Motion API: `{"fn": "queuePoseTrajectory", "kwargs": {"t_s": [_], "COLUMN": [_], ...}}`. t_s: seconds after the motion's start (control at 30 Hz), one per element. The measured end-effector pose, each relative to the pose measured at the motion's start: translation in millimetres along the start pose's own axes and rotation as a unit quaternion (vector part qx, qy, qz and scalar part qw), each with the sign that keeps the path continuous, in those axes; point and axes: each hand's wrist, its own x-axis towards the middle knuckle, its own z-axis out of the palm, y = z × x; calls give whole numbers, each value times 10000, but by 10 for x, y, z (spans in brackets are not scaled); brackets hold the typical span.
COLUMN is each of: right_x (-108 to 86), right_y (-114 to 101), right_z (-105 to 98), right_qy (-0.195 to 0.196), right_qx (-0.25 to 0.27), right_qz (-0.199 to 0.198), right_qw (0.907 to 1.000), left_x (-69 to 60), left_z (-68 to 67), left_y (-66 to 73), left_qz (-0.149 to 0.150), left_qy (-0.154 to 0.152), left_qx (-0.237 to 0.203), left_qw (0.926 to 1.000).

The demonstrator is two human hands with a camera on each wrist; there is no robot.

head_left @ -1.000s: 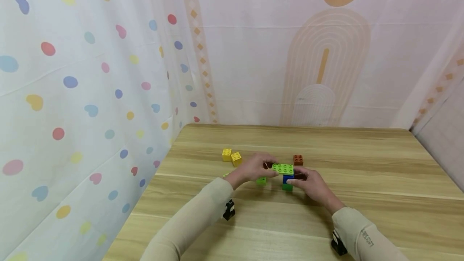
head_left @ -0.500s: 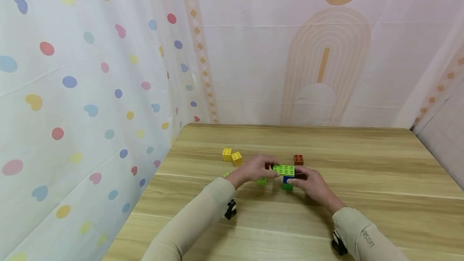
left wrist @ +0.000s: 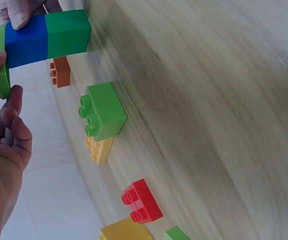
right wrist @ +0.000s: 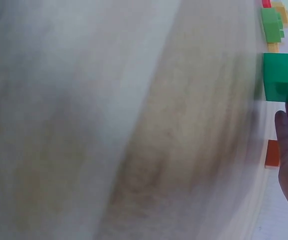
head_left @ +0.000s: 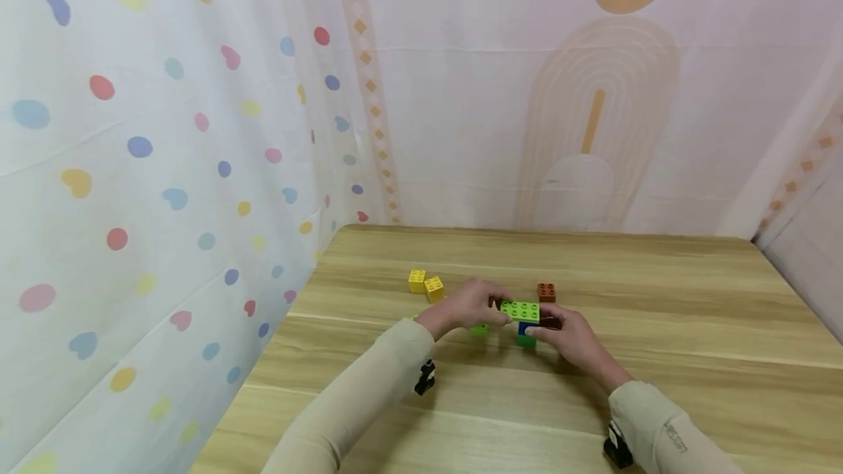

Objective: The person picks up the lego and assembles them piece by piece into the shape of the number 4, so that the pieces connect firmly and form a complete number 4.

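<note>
A flat lime-green plate [head_left: 521,311] lies across the top of a blue brick [left wrist: 27,42], which sits on a dark green brick [left wrist: 69,34]. My left hand [head_left: 469,304] pinches the overhanging left end of the plate between thumb and fingers. From the right, my right hand [head_left: 571,335] grips the blue brick, its thumb on the near side; its other fingers are partly hidden behind the stack. The plate touches the blue brick in the left wrist view; whether it is pressed fully down I cannot tell.
Two yellow bricks [head_left: 417,281] stand at the back left of the wooden table [head_left: 632,262]. An orange-brown brick [head_left: 546,292] lies behind the stack. Beside my left hand are a lime-green brick [left wrist: 106,111] and a red brick [left wrist: 144,201]. Curtains hang behind and to the left.
The head view has shifted slightly. Both hands keep their holds on the plate and the blue brick, with little other movement.
</note>
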Motion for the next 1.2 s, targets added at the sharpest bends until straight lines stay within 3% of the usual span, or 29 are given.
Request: {"fn": "queuePoseTrajectory", "kwargs": {"t_s": [0.4,0.67,0.87,1.03,1.2], "right_x": [46,17,4,-2,-7], "right_y": [-94,-69,-49,-53,-45], "right_z": [-54,-41,-22,-16,-12], "right_qy": [65,68,188,158,150], "right_qx": [-322,-294,-230,-175,-200], "right_qz": [-128,-365,-480,-533,-518], "right_qw": [9994,9989,9984,9983,9983], "left_x": [17,2,-50,-103,-111], "left_z": [-6,58,151,207,229], "left_y": [-10,-73,-119,-133,-140], "left_qz": [-21,-114,-99,-345,-484], "left_qy": [-76,143,413,578,575], "left_qx": [-139,-583,-1048,-1512,-1672], "left_qw": [9999,9981,9936,9862,9830]}}
